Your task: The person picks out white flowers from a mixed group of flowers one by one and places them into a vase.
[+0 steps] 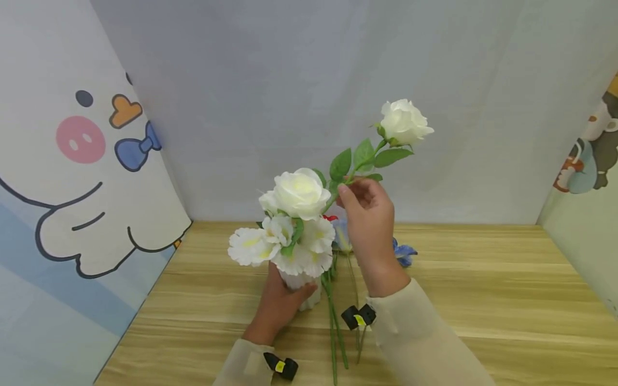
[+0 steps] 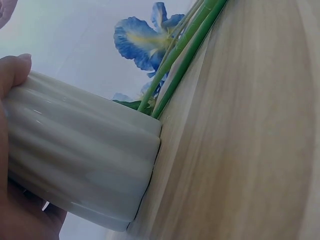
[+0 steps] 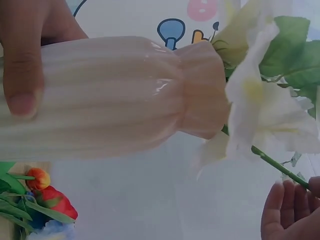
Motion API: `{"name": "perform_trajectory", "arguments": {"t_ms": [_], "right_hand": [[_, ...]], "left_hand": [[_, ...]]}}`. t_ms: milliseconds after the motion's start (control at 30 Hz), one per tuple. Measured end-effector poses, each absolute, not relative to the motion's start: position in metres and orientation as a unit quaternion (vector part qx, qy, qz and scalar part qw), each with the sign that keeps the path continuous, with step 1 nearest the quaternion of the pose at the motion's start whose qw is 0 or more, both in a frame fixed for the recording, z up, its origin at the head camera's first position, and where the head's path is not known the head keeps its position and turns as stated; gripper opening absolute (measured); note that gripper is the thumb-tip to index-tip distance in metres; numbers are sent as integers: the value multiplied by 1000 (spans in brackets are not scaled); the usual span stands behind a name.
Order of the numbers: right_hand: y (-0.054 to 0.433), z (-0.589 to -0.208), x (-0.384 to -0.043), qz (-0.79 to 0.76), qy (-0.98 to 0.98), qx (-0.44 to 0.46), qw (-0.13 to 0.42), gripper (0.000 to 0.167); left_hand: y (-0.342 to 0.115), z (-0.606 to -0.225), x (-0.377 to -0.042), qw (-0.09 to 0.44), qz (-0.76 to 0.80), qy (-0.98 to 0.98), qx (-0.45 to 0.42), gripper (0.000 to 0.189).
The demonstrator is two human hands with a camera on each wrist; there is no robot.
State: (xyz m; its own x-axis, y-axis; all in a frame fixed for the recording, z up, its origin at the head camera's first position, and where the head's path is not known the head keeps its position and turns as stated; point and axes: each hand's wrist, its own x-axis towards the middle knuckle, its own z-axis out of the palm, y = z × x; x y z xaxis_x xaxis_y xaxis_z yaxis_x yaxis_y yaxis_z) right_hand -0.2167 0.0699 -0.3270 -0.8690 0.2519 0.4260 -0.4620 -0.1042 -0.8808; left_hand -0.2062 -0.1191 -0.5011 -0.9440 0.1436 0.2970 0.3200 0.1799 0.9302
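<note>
My left hand (image 1: 275,308) grips the side of a white ribbed vase (image 2: 85,150) that stands on the table. Out of its mouth come a full white rose (image 1: 301,194) and white ruffled flowers with yellow centres (image 1: 253,245). My right hand (image 1: 370,230) pinches the leafy stem of another white rose (image 1: 405,124), tilted up to the right. In the right wrist view this green stem (image 3: 280,167) runs to the vase's flared mouth. Petals hide its lower end, so I cannot tell how deep it goes.
Several loose green stems (image 1: 333,327) lie on the wooden table (image 1: 483,300) right of the vase. Blue flowers (image 1: 404,252) lie behind my right wrist; a red flower (image 3: 56,202) shows in the right wrist view. Grey wall (image 1: 270,107) behind, cartoon panel (image 1: 96,214) at left.
</note>
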Motion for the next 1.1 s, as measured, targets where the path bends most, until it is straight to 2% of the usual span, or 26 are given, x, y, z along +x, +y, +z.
{"name": "perform_trajectory", "arguments": {"t_ms": [267, 600, 700, 833, 967, 1100], "right_hand": [[66, -326, -217, 734, -624, 133, 233, 13], [63, -328, -218, 705, -664, 146, 201, 14], [62, -326, -217, 693, -673, 142, 214, 15], [62, -322, -216, 669, -683, 136, 259, 14], [63, -315, -214, 655, -683, 148, 288, 13], [62, -313, -214, 655, -687, 160, 270, 12]], "left_hand": [[-119, -501, -205, 72, -617, -769, -151, 107], [-121, -503, -201, 49, -615, -777, -124, 84], [-121, -502, -202, 53, -614, -776, -136, 76], [-120, -502, -203, 54, -612, -774, -150, 70], [-120, -504, -204, 54, -617, -769, -155, 78], [-120, -505, -206, 66, -617, -765, -172, 81]]}}
